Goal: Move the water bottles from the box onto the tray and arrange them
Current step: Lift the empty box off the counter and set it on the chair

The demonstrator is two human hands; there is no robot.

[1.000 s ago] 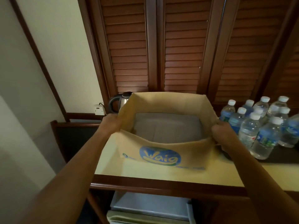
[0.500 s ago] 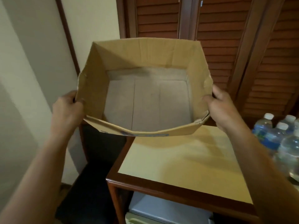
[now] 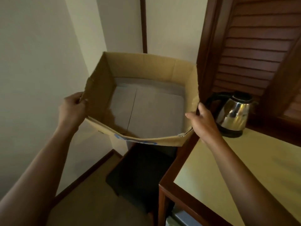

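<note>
An open cardboard box point(image 3: 146, 67) with a blue logo on its near wall hangs in the air to the left of the table, over the floor. Nothing lies inside it; its grey bottom flaps show. My left hand point(image 3: 72, 108) grips the box's left wall near the front corner. My right hand point(image 3: 202, 121) holds the right wall at its torn front corner. No water bottles and no tray are in view.
A steel electric kettle point(image 3: 234, 115) stands on the wood-framed table point(image 3: 244, 168) at the right, close to my right hand. Dark louvred doors rise behind it. A black low object point(image 3: 140, 173) sits on the floor under the box, by the pale wall.
I lifted the box off the table and carried it left, beyond the table's edge. The view swung left with it, so the bottles at the right dropped out of sight and the kettle appeared.
</note>
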